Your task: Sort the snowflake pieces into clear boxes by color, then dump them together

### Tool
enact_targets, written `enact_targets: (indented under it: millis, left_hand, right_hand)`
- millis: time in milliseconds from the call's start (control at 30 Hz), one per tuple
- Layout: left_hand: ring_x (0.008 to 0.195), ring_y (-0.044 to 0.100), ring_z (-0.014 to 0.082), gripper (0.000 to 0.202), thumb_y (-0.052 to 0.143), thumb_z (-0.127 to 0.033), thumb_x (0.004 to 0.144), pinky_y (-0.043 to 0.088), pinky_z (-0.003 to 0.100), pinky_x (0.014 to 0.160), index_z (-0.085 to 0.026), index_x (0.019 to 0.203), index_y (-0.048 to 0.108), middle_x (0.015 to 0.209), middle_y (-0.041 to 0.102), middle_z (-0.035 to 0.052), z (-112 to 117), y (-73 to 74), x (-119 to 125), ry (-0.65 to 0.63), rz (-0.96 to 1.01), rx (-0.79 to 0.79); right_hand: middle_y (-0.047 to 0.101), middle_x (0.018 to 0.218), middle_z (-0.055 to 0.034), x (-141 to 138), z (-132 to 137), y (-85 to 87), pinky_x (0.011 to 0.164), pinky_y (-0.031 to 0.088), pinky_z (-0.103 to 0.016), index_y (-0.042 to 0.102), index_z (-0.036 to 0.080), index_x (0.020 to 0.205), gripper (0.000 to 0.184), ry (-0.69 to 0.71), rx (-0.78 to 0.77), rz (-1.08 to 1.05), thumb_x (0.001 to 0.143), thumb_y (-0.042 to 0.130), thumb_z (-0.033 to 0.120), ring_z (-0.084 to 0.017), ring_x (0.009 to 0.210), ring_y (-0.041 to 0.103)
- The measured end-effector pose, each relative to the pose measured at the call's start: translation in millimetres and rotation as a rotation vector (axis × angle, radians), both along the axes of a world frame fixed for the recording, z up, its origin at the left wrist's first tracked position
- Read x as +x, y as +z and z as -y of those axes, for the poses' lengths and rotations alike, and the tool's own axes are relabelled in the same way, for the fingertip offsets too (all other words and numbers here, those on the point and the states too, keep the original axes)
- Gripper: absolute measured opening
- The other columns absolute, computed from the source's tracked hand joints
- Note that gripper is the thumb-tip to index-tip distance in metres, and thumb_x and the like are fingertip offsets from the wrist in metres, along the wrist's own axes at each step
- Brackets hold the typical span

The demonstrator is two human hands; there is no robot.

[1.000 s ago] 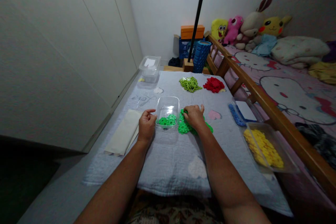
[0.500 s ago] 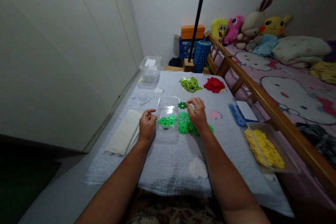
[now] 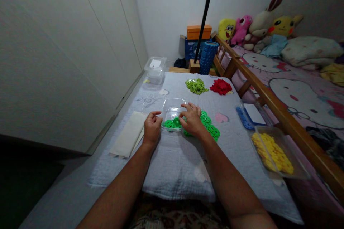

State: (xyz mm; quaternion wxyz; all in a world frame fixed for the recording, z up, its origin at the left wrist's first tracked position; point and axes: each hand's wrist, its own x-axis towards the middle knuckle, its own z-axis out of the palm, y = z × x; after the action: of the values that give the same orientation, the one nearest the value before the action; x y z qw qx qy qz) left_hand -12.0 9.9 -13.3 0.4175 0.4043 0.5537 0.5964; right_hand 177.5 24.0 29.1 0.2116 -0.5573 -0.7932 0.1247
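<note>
My left hand (image 3: 152,128), fingers curled, rests against the left side of the clear container (image 3: 172,105); whether it pinches the wall I cannot tell. My right hand (image 3: 191,118) is over the container's right rim, thumb and forefinger bent close together above the green pieces (image 3: 168,124) inside; whether a piece is clamped between them I cannot tell. The loose green pile (image 3: 213,131) lies on the cloth (image 3: 177,175) just right of the container, partly behind my right hand. Beyond are the lime pile (image 3: 197,86) and red pile (image 3: 220,87).
</note>
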Motion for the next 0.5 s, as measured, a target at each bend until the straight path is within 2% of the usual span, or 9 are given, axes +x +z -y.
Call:
enact_targets:
  millis: [133,267,400,500]
  left_hand:
    - [0.051,0.035,0.0094,0.031,0.069,-0.034,0.074,0.028,0.023,0.051,-0.018,0.101,0.064,0.061,0.039,-0.0090,0,0.5,0,0.006,-0.001,0.003]
    - [0.050,0.034,0.0091,0.032,0.069,-0.034,0.075,0.028,0.023,0.050,-0.019,0.102,0.064,0.061,0.040,-0.0089,1,-0.3,0,0.004,-0.004,-0.006]
    - [0.050,0.034,0.0092,0.032,0.069,-0.034,0.075,0.028,0.023,0.050,-0.019,0.102,0.065,0.061,0.039,-0.0090,0,-1.3,0,0.008,0.003,-0.001]
    - [0.050,0.034,0.0093,0.032,0.069,-0.033,0.075,0.027,0.023,0.050,-0.018,0.102,0.065,0.060,0.039,-0.0091,0,-1.3,0,0.011,0.005,0.007]
  right_hand:
    - [0.058,0.149,-0.0098,6,-4,-2.7,0.121,0.024,-0.055,0.079,0.024,0.100,0.021,-0.030,0.061,-0.091,0.094,0.059,0.025,-0.033,0.146,0.036]
    - [0.063,0.139,-0.0118,21,-15,-5.9,0.116,0.033,-0.046,0.077,0.023,0.107,0.027,-0.147,0.137,-0.194,0.097,0.052,0.025,-0.028,0.134,0.048]
    - [0.064,0.137,-0.0122,33,-19,-13.0,0.115,0.031,-0.049,0.078,0.022,0.107,0.027,-0.285,0.087,-0.106,0.095,0.053,0.021,-0.031,0.133,0.047]
    - [0.061,0.146,-0.0122,32,-16,-19.3,0.119,0.024,-0.056,0.077,0.021,0.112,0.027,-0.278,0.004,0.038,0.092,0.059,0.022,-0.035,0.140,0.041]
